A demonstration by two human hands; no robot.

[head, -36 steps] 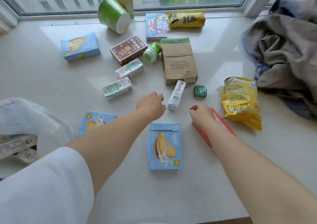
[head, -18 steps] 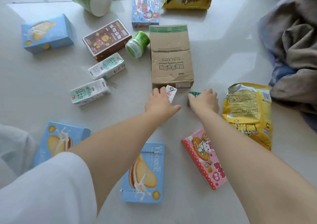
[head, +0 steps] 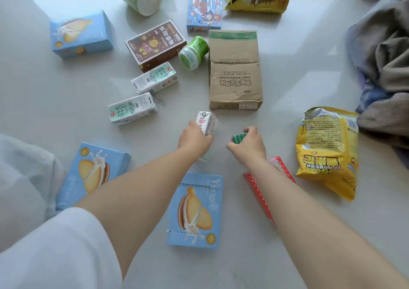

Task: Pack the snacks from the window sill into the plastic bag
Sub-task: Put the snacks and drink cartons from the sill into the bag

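The left hand (head: 194, 138) is gripping a small white milk carton (head: 205, 123), its fingers curling round the lower part so the top is sticking up just in front of the brown cardboard box (head: 235, 72). The right hand (head: 249, 145) is pinching a small green striped packet (head: 238, 138), which seems to be lifting off the pale stone window sill (head: 298, 67), though the fingers are hiding its underside. A red and pink snack box (head: 261, 191) is lying partly under the right forearm, and a yellow crinkled snack bag (head: 327, 151) is lying just beside it. A light blue biscuit box (head: 197, 211) is sitting between the two forearms.
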